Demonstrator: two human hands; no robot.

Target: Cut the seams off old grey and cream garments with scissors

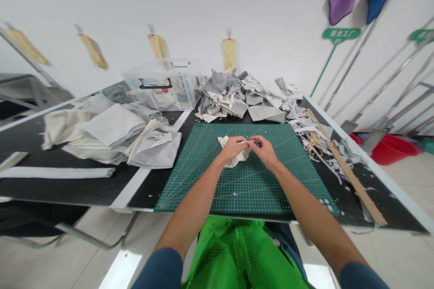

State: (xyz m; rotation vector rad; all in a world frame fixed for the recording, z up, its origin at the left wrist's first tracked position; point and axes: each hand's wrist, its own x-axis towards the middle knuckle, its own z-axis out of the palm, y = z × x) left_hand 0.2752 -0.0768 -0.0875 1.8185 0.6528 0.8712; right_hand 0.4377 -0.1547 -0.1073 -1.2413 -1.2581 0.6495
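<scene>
Both my hands meet over the far middle of a green cutting mat [244, 180]. My left hand [232, 146] is closed on a small crumpled piece of white cloth [237, 156] that rests on the mat. My right hand [264, 149] is pinched at the cloth's upper edge; whether a small tool sits between its fingers I cannot tell.
A heap of grey and white fabric scraps [247, 97] lies behind the mat. Folded grey cloths [118, 137] are stacked at the left, behind them a clear plastic box [162, 83]. A wooden ruler [346, 171] and offcuts lie at the right. A red basin [391, 149] stands on the floor.
</scene>
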